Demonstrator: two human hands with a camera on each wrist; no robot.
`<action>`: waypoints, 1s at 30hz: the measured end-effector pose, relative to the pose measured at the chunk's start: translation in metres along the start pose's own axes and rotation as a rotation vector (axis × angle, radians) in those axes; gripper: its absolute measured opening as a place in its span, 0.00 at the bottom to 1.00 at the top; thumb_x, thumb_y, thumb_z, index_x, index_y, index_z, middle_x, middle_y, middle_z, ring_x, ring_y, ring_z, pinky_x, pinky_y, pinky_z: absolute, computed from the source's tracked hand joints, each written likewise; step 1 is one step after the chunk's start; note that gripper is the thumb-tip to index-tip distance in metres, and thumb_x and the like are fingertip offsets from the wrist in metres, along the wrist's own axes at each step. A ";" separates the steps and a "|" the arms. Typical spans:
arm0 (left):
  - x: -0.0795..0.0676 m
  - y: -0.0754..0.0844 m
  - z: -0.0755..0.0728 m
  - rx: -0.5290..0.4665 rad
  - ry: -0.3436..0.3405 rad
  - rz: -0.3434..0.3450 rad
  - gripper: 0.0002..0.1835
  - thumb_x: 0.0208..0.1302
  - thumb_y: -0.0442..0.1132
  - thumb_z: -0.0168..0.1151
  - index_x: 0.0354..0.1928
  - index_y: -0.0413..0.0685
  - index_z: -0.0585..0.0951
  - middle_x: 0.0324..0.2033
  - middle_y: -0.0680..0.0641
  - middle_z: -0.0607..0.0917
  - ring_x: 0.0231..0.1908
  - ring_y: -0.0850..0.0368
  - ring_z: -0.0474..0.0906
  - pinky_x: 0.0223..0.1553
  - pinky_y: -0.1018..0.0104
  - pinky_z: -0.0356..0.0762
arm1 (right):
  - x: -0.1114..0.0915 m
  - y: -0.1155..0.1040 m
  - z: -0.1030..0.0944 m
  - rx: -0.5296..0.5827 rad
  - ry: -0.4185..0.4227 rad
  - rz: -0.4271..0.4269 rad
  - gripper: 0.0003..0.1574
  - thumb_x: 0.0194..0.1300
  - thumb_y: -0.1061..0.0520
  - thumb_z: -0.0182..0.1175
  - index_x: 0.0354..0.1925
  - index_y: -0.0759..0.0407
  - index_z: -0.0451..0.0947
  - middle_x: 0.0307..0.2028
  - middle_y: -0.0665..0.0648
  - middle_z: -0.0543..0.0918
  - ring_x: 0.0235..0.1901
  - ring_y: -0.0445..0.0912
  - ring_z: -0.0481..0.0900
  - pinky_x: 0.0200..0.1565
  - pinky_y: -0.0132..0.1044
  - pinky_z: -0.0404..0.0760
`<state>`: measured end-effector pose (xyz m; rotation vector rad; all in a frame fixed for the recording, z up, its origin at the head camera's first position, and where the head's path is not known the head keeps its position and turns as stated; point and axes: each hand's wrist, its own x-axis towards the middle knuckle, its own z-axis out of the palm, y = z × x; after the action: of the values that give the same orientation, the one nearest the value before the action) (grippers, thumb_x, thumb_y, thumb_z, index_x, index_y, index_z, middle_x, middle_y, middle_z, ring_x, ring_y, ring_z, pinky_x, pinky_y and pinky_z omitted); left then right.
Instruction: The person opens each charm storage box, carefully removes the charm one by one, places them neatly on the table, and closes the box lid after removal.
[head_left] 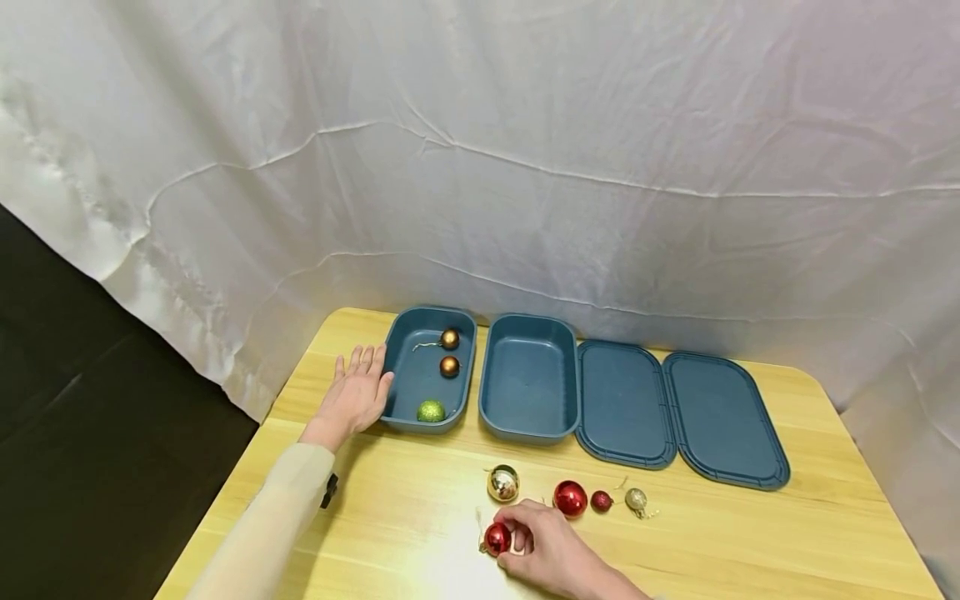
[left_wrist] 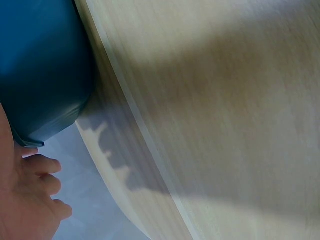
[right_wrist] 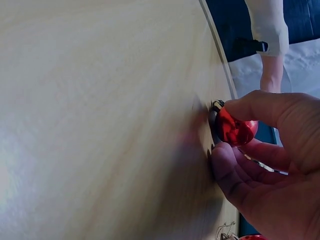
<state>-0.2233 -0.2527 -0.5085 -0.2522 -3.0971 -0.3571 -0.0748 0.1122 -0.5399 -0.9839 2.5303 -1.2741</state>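
My right hand [head_left: 551, 546] pinches a shiny red bauble [head_left: 497, 539] between thumb and fingers, low over the front of the table. The right wrist view shows the same red bauble [right_wrist: 236, 127] with its cap by the thumb. My left hand [head_left: 354, 398] lies with straight fingers against the left rim of the left blue box [head_left: 392, 375]. Inside that box are two copper baubles [head_left: 449, 339] and a glittery green bauble [head_left: 431, 411]. Near the right hand sit a shiny gold bauble [head_left: 503, 483] and a larger red bauble [head_left: 570, 499].
A second blue box [head_left: 530, 375], with nothing in it, stands right of the first. Two flat blue lids [head_left: 626, 404] lie farther right. A small dark red bauble [head_left: 602, 501] and a pale glittery bauble [head_left: 636, 499] rest on the wooden table [head_left: 750, 542]. A white curtain [head_left: 525, 167] hangs behind.
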 end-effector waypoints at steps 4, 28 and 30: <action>0.000 -0.001 0.001 -0.008 0.002 -0.001 0.35 0.86 0.50 0.35 0.84 0.36 0.50 0.80 0.28 0.57 0.82 0.29 0.46 0.80 0.28 0.40 | 0.000 0.000 -0.001 0.006 -0.006 0.008 0.20 0.54 0.63 0.74 0.47 0.55 0.86 0.30 0.45 0.81 0.29 0.29 0.74 0.30 0.22 0.77; 0.001 -0.002 0.002 0.012 0.011 0.011 0.35 0.86 0.49 0.35 0.84 0.35 0.50 0.80 0.28 0.59 0.82 0.28 0.48 0.79 0.27 0.44 | -0.001 -0.002 -0.004 0.027 -0.007 -0.025 0.25 0.52 0.64 0.77 0.51 0.60 0.85 0.33 0.46 0.82 0.32 0.32 0.76 0.32 0.25 0.80; 0.001 -0.001 0.002 0.011 0.012 0.011 0.35 0.86 0.50 0.35 0.84 0.35 0.50 0.80 0.28 0.59 0.81 0.28 0.49 0.79 0.27 0.44 | -0.001 -0.004 -0.006 0.029 -0.011 -0.018 0.26 0.53 0.63 0.77 0.52 0.62 0.85 0.34 0.47 0.82 0.33 0.33 0.77 0.33 0.25 0.81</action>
<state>-0.2243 -0.2536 -0.5106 -0.2656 -3.0836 -0.3407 -0.0742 0.1154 -0.5330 -1.0076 2.4929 -1.3031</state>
